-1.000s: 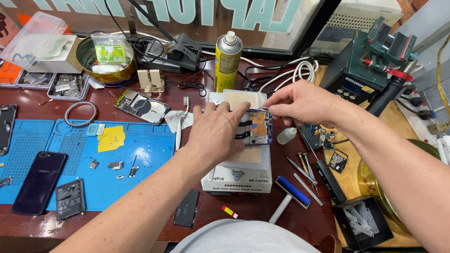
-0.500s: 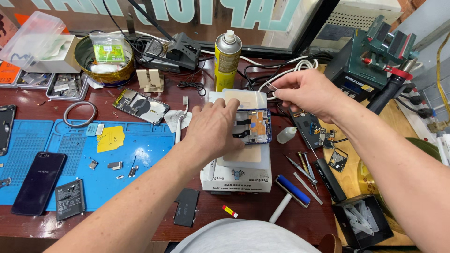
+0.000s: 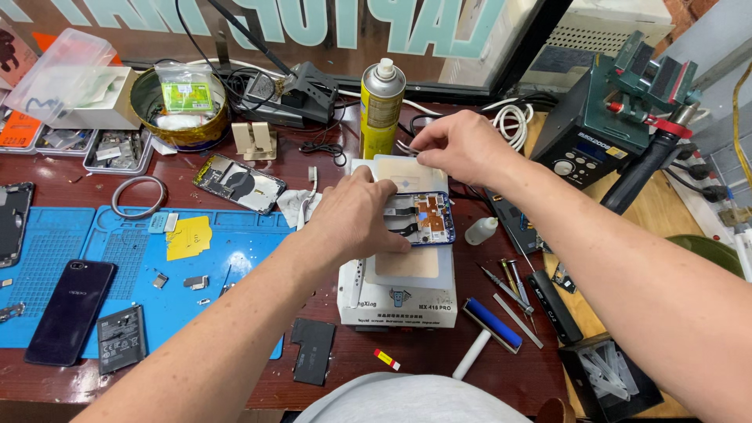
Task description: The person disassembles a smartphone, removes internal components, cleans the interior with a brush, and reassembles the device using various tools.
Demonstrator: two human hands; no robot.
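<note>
A: Right hand [image 3: 462, 145] has moved since a second ago. It was low beside the opened phone [image 3: 427, 219], near the tools at the right edge of the white heating pad box [image 3: 399, 274]; now it is up at the box's far edge, close to the yellow spray can [image 3: 381, 106].

B: Holding anything?

A: Thumb and forefinger are pinched on thin metal tweezers [image 3: 406, 147], tips pointing left. Whether the tips carry a part, can't tell, too small.

B: Left hand [image 3: 356, 219]?

A: Hasn't shifted across the three frames. Palm down, fingers spread and pressing on the phone's near half, pinning it to the box top. Not wrapped around it, just holding it flat.

B: Reading?

A: Likely the person has lifted the tool clear of the board, so the phone work is mid-step, board still exposed.

B: Blind spots?

A: Left hand covers most of the phone; only the blue frame edge and copper-coloured board show. Right palm hides the tweezers' rear. Lower body of the box is partly cut by the forearm. Small screws on the blue mat [image 3: 117, 258] are unreadable.
</note>
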